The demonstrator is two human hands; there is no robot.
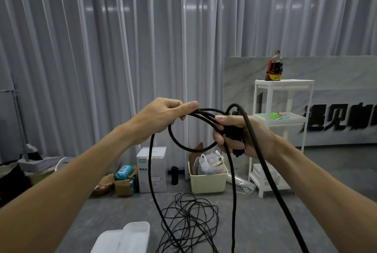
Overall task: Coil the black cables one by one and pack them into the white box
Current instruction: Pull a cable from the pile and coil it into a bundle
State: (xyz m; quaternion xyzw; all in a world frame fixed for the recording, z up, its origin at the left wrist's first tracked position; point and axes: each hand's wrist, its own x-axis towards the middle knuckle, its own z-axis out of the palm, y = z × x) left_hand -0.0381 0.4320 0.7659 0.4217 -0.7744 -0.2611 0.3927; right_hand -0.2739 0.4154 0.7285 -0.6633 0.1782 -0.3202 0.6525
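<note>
A thick black cable (191,130) is held mid-air, pinched by the left hand (161,118) and gripped by the right hand (240,136), one loop formed. A thin cable (189,218) lies tangled on the floor beside the white box (124,238), so most work seemingly remains.

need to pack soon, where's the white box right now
In the head view the white box sits on the grey floor at the bottom edge, left of centre, below the left hand and just left of the thin tangled black cable.
</note>
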